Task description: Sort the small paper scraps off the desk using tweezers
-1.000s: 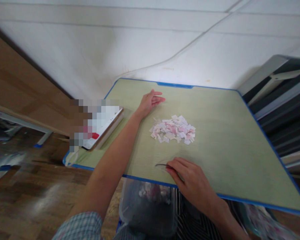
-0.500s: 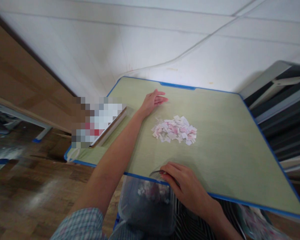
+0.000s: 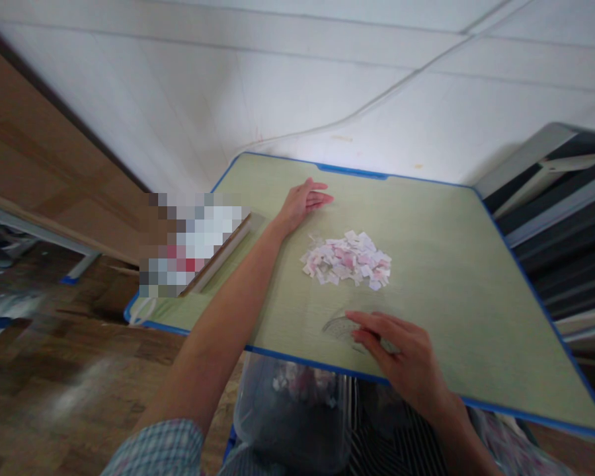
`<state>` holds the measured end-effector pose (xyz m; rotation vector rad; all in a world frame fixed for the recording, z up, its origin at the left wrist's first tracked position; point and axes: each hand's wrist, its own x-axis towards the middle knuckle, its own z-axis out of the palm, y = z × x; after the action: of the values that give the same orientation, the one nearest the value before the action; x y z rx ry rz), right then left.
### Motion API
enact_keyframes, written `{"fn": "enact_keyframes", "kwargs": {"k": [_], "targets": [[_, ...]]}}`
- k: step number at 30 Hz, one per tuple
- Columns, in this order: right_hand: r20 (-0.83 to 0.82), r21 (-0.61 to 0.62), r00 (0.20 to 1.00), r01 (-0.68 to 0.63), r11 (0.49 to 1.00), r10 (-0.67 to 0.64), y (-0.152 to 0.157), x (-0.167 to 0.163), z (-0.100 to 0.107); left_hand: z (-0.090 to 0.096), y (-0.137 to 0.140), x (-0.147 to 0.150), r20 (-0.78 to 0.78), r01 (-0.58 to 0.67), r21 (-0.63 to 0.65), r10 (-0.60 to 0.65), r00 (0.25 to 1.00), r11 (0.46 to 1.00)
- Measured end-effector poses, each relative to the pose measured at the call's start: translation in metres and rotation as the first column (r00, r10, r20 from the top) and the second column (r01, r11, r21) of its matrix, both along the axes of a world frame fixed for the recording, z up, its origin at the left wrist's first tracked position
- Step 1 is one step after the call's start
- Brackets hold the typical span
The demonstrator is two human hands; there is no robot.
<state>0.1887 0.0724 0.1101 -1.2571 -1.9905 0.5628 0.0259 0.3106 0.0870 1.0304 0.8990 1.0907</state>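
Note:
My left hand (image 3: 305,203) rests on its side on the pale green table (image 3: 451,264), its fingers extended and holding nothing. A loose heap of small white and pinkish paper pieces (image 3: 347,259) lies between my two hands. Nearer the front edge, my right hand (image 3: 399,347) pinches a thin, clear, rounded plastic piece (image 3: 338,327) between thumb and fingers. It is see-through with a curved edge, and its exact kind is unclear. This piece is over the tabletop, apart from the heap.
Below the front edge sits a clear plastic bin (image 3: 292,423) with pale scraps inside. A box with a blurred top (image 3: 205,244) lies at the table's left. A white wall (image 3: 327,86) stands behind, a large cardboard box (image 3: 54,152) at left, folded furniture (image 3: 565,198) at right.
My right hand has moved from the table's front edge, above the bin, rightward and onto the tabletop with the clear piece. My left hand and the paper heap have stayed put.

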Motion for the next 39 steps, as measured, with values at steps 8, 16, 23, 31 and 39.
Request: {"fn": "enact_keyframes", "kwargs": {"k": [8, 16, 23, 31, 39], "targets": [[-0.244, -0.200, 0.925, 0.245, 0.949, -0.290, 0.030, 0.035, 0.011, 0.001, -0.001, 0.000, 0.016, 0.001, -0.007, -0.001, 1.000, 1.000], [0.041, -0.009, 0.990, 0.132, 0.991, -0.132, 0.046, 0.011, -0.008, -0.003, 0.001, -0.001, 0.034, 0.002, 0.012, -0.002, 0.999, 1.000], [0.139, -0.009, 0.985, 0.100, 0.995, -0.098, 0.046, 0.012, -0.004, -0.001, 0.000, 0.000, 0.024, -0.002, 0.000, 0.002, 1.000, 1.000], [0.220, 0.052, 0.969, 0.102, 0.993, -0.111, 0.034, 0.019, 0.011, -0.001, 0.002, 0.000, 0.038, 0.011, 0.000, -0.011, 0.999, 1.000], [0.248, 0.140, 0.953, 0.146, 0.979, -0.177, 0.033, 0.017, 0.002, -0.001, 0.001, 0.000, 0.030, -0.002, -0.006, 0.002, 1.000, 1.000]]}}
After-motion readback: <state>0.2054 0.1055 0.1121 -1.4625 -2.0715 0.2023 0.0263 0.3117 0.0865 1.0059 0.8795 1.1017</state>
